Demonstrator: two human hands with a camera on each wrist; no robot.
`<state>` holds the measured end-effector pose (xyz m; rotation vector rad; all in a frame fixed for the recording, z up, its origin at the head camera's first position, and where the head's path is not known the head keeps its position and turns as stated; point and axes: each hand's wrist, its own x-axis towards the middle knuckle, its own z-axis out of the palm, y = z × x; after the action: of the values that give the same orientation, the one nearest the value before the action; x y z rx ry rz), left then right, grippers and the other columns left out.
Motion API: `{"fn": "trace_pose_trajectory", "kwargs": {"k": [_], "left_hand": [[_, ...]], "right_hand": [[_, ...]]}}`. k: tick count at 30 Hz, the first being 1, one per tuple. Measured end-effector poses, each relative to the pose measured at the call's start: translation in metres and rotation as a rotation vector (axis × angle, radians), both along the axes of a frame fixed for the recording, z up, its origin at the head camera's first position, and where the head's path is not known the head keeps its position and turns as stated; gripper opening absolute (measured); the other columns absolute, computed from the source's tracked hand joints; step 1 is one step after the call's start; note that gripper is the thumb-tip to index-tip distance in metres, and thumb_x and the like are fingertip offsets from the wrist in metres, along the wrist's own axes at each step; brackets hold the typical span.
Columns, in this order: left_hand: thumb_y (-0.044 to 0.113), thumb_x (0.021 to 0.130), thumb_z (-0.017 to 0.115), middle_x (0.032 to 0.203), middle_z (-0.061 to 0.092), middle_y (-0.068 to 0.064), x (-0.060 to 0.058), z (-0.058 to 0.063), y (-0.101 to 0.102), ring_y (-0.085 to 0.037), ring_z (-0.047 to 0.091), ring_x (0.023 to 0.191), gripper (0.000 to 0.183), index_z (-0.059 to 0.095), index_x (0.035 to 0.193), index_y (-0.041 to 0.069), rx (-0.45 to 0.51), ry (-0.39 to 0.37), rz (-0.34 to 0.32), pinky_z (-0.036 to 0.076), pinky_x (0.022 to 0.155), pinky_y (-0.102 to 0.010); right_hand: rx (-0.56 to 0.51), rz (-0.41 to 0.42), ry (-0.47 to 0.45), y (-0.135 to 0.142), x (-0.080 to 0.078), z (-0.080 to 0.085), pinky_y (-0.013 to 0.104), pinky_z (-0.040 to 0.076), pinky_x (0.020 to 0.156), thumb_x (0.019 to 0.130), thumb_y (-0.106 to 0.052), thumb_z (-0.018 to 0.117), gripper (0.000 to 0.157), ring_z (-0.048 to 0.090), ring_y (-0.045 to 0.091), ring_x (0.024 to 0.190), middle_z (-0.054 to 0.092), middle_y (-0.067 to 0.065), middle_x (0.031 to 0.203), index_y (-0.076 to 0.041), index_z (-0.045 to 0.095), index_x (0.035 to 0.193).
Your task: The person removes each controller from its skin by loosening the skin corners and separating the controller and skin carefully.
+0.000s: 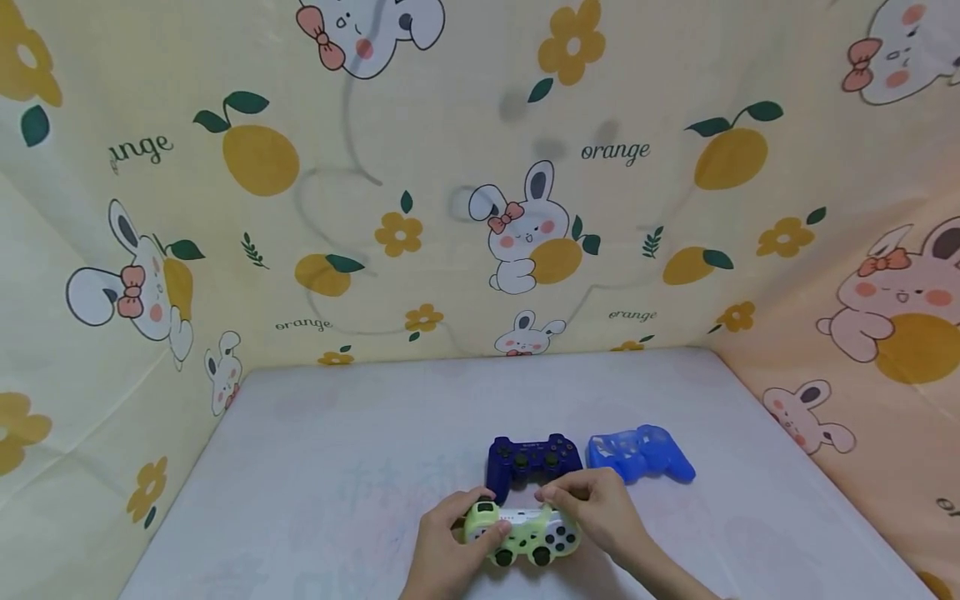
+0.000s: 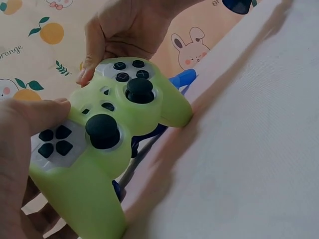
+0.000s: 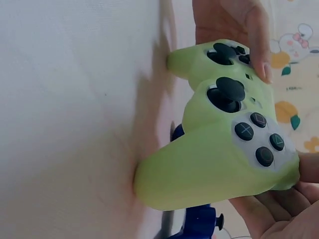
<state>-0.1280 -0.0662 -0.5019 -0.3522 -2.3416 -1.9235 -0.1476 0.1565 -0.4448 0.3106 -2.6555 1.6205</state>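
A white game controller (image 1: 516,517) sits inside a yellow-green silicone cover (image 2: 82,189), its black sticks and buttons showing through the openings. My left hand (image 1: 450,537) grips its left side, thumb across the front beside the direction buttons and fingers behind. At the upper right shoulder, my right hand (image 1: 603,510) pinches the edge of the cover between thumb and forefinger. In the right wrist view, the handles of the covered controller (image 3: 199,164) point down toward the tabletop. Just behind it lies a dark blue game controller (image 1: 498,468), partly hidden by the hands.
A bright blue silicone cover (image 1: 643,455) lies on the white tabletop (image 1: 337,450), right of the dark blue controller. Cloth walls (image 1: 450,150) printed with rabbits and oranges enclose the table at the back and both sides.
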Motion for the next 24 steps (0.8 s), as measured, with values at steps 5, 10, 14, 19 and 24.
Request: {"fn": "trace_pose_trajectory", "kwargs": {"k": [5,10,14,19,24], "left_hand": [[0.034,0.084,0.080,0.094,0.067,0.005,0.000,-0.003,0.000,-0.012,0.062,0.083,0.036,0.072,0.110,0.012,0.013,0.072,-0.001,0.055,0.074,-0.028],[0.032,0.083,0.081,0.092,0.066,0.004,0.000,-0.005,-0.001,-0.012,0.062,0.081,0.036,0.072,0.109,0.010,0.025,0.083,-0.011,0.056,0.072,-0.029],[0.030,0.083,0.081,0.093,0.067,0.004,0.001,-0.006,-0.001,-0.013,0.063,0.081,0.035,0.072,0.109,0.010,0.033,0.101,-0.015,0.056,0.073,-0.029],[0.030,0.083,0.081,0.093,0.067,0.005,0.002,-0.006,-0.001,-0.012,0.062,0.081,0.030,0.072,0.109,0.015,0.025,0.140,-0.014,0.056,0.072,-0.029],[0.028,0.084,0.081,0.092,0.067,0.004,0.004,-0.005,-0.001,-0.011,0.062,0.079,0.030,0.072,0.108,0.013,0.030,0.170,-0.013,0.056,0.070,-0.028]], "right_hand": [[-0.044,-0.079,-0.024,0.002,0.003,-0.003,0.025,0.053,0.066,0.089,-0.008,0.072,0.008,0.067,0.014,0.081,0.073,-0.001,0.080,-0.009,0.077,0.082],[-0.114,-0.095,-0.088,0.007,0.004,-0.006,0.027,0.054,0.063,0.090,-0.008,0.071,0.009,0.066,0.015,0.077,0.073,0.004,0.083,-0.003,0.075,0.084],[-0.183,-0.093,-0.136,0.012,0.004,-0.005,0.030,0.057,0.065,0.091,-0.008,0.070,0.012,0.069,0.019,0.075,0.073,0.011,0.084,0.003,0.073,0.088],[-0.223,-0.150,-0.168,0.019,0.010,-0.004,0.033,0.058,0.063,0.092,-0.007,0.069,0.016,0.070,0.027,0.069,0.071,0.016,0.080,0.009,0.071,0.093],[-0.283,-0.174,-0.227,0.026,0.011,-0.006,0.037,0.058,0.066,0.092,-0.003,0.068,0.018,0.071,0.030,0.072,0.071,0.019,0.083,0.013,0.069,0.097]]}}
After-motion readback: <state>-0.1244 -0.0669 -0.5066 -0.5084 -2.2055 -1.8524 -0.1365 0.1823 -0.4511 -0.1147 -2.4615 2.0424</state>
